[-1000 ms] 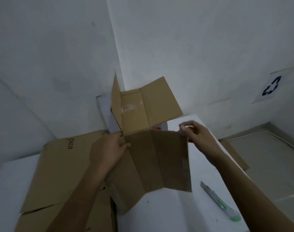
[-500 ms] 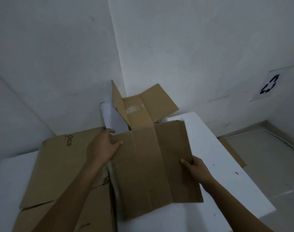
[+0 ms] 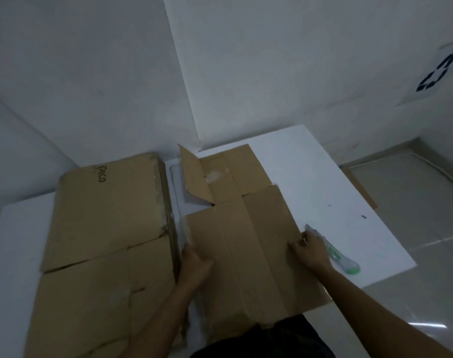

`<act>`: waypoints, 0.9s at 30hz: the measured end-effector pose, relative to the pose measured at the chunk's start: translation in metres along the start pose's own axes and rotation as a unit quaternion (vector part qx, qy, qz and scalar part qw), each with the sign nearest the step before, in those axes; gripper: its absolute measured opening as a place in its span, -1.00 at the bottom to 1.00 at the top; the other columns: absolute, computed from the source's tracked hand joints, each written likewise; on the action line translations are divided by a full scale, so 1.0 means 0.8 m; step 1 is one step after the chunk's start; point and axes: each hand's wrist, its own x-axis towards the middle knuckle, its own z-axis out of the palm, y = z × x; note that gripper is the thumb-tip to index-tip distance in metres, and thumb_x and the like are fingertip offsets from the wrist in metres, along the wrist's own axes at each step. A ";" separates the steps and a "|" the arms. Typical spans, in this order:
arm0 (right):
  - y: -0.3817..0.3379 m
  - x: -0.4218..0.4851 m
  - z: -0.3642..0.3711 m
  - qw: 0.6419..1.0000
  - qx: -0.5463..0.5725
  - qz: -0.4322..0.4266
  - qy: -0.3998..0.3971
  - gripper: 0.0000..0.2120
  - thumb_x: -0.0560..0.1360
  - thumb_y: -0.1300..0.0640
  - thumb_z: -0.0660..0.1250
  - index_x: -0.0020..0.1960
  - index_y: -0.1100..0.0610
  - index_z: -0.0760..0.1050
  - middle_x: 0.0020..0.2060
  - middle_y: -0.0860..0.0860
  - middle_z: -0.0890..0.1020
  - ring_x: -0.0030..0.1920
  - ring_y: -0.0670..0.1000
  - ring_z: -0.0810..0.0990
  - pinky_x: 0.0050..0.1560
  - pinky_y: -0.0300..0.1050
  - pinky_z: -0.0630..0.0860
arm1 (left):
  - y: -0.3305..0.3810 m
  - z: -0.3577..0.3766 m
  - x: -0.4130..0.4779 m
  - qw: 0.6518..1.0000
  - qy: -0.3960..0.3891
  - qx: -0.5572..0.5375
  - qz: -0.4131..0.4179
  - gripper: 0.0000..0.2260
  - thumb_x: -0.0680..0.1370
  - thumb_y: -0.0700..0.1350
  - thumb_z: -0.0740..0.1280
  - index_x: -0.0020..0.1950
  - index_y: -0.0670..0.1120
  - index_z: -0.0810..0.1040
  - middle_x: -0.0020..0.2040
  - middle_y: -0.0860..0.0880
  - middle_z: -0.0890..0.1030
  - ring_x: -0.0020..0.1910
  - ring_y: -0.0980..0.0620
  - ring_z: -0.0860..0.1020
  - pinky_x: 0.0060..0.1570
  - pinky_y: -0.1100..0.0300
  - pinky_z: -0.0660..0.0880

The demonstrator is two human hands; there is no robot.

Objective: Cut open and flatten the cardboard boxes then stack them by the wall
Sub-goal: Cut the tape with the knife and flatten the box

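Head view: a cut-open cardboard box lies nearly flat on the white table in the middle of the frame, with one flap standing up at its far left. The left hand rests on the box's left edge, thumb spread on top; I cannot tell whether its fingers curl under. The right hand pinches the right edge, fingers curled, just beside a green box cutter. At left lies a stack of flattened cardboard, against the wall.
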 end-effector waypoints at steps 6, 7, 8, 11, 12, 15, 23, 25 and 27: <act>0.006 -0.005 -0.013 0.992 0.055 0.030 -0.106 -0.60 0.58 0.11 0.34 0.36 0.23 0.40 0.01 0.15 0.63 0.00 0.12 0.64 0.07 0.10 0.59 | -0.003 0.014 -0.024 0.984 0.062 -0.140 -0.095 -0.27 0.48 -0.11 0.46 0.58 -0.15 0.21 0.40 -0.16 0.47 0.24 -0.16 0.53 -0.02 0.15 0.52; 0.005 -0.002 -0.018 0.989 0.056 0.033 -0.132 -0.62 0.58 0.14 0.33 0.35 0.26 0.43 0.07 0.20 0.64 0.05 0.18 0.65 0.13 0.17 0.59 | 0.004 0.009 -0.025 0.974 0.071 -0.172 -0.128 -0.33 0.46 -0.07 0.47 0.51 -0.20 0.32 0.32 -0.19 0.53 0.16 -0.17 0.57 -0.08 0.15 0.53; 0.002 0.001 -0.025 0.985 0.071 0.039 -0.156 -0.64 0.58 0.16 0.32 0.35 0.24 0.45 0.10 0.19 0.64 0.06 0.17 0.65 0.13 0.17 0.60 | 0.012 0.004 -0.026 0.964 0.061 -0.214 -0.147 -0.39 0.44 -0.03 0.48 0.42 -0.24 0.43 0.22 -0.20 0.59 0.09 -0.17 0.60 -0.11 0.13 0.57; -0.011 -0.004 -0.048 0.970 0.123 0.029 -0.209 -0.61 0.56 0.20 0.32 0.38 0.18 0.43 0.06 0.01 0.60 0.02 0.06 0.65 -0.06 -0.06 0.61 | 0.047 -0.003 -0.044 0.965 0.004 -0.241 -0.107 -0.66 0.54 -0.05 0.42 0.23 -0.21 0.56 0.02 -0.15 0.66 -0.01 -0.13 0.64 0.03 0.01 0.61; -0.014 -0.006 -0.052 0.968 0.135 0.021 -0.211 -0.61 0.56 0.20 0.31 0.38 0.17 0.43 0.05 -0.01 0.59 0.02 0.05 0.64 -0.09 -0.10 0.59 | 0.059 -0.002 -0.050 0.976 -0.002 -0.202 -0.074 -0.75 0.58 -0.07 0.37 0.21 -0.16 0.56 -0.01 -0.09 0.65 -0.02 -0.10 0.64 0.08 0.01 0.60; -0.022 -0.016 -0.061 0.965 0.150 -0.015 -0.213 -0.61 0.61 0.11 0.27 0.42 0.10 0.39 0.15 0.00 0.60 0.07 0.04 0.64 -0.03 -0.07 0.58 | 0.091 -0.002 -0.069 0.990 0.003 -0.144 -0.010 -0.78 0.63 -0.12 0.29 0.26 -0.08 0.55 0.03 -0.02 0.64 0.03 -0.05 0.62 0.18 0.00 0.56; -0.038 -0.053 -0.087 0.939 0.249 -0.110 -0.209 -0.71 0.62 -0.01 0.29 0.34 -0.10 0.46 0.14 -0.10 0.67 0.05 -0.05 0.69 0.05 -0.07 0.61 | 0.097 -0.067 -0.124 0.968 0.085 -0.224 0.079 -0.87 0.57 -0.17 0.39 0.05 -0.22 0.62 -0.16 -0.12 0.65 -0.14 -0.10 0.62 -0.07 0.01 0.55; -0.054 -0.066 -0.086 0.924 0.295 -0.112 -0.217 -0.75 0.62 0.03 0.30 0.29 -0.08 0.49 0.10 -0.08 0.69 0.03 -0.04 0.71 0.01 -0.08 0.62 | 0.089 -0.093 -0.142 0.960 0.103 -0.247 0.087 -0.82 0.56 -0.18 0.41 0.04 -0.29 0.59 -0.15 -0.17 0.61 -0.14 -0.11 0.59 -0.08 -0.02 0.52; -0.074 -0.080 -0.081 0.913 0.324 -0.114 -0.222 -0.75 0.62 0.05 0.30 0.29 -0.01 0.51 0.09 -0.02 0.70 0.02 0.01 0.72 0.01 -0.04 0.64 | 0.080 -0.119 -0.163 0.951 0.113 -0.267 0.108 -0.81 0.55 -0.18 0.42 0.04 -0.30 0.58 -0.14 -0.19 0.58 -0.13 -0.11 0.56 -0.06 -0.02 0.50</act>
